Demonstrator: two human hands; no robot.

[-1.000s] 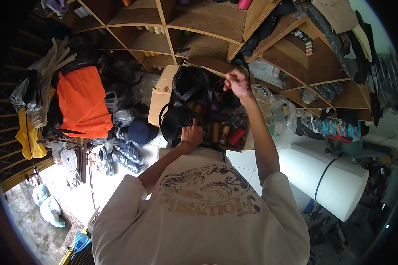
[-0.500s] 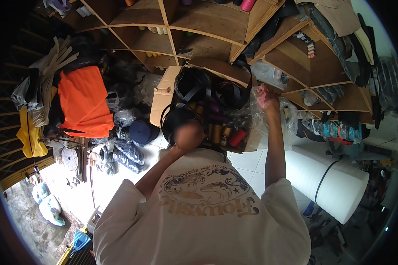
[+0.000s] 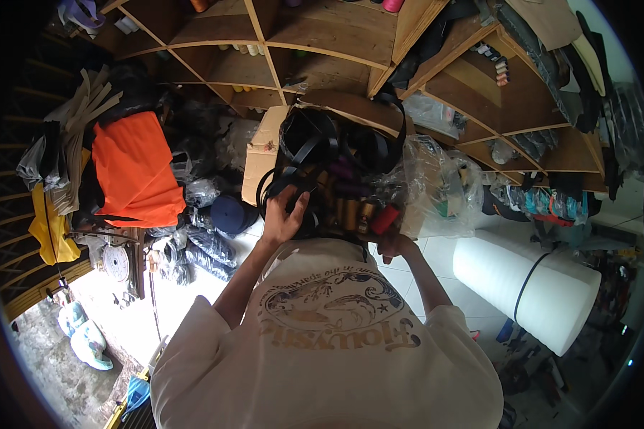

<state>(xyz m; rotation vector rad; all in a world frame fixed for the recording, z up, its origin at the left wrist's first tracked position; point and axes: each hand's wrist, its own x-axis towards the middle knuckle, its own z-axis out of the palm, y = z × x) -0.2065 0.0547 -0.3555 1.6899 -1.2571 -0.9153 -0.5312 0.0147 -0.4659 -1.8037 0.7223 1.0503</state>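
Observation:
My left hand (image 3: 284, 216) is at the near left of an open cardboard box (image 3: 262, 154), its fingers bent over a roll of black strap (image 3: 270, 187). My right hand (image 3: 393, 247) is by the box's near right edge, just below a red thread spool (image 3: 385, 219). Its fingers are curled in shadow, and what they hold, if anything, is hidden. Inside the box are more coils of black strap (image 3: 315, 136), gold-brown thread spools (image 3: 350, 213) and dark purple spools (image 3: 347, 171).
Wooden shelves (image 3: 329, 39) with thread spools rise beyond the box. Clear plastic (image 3: 444, 186) covers its right side. A white foam roll (image 3: 526, 293) lies to the right. At left are a dark blue roll (image 3: 229, 214), plastic-wrapped bundles (image 3: 207, 250) and orange cloth (image 3: 136, 168).
My right hand has come down from the plastic near the shelf to the box's near edge. My left hand has moved slightly up and left onto the black strap roll.

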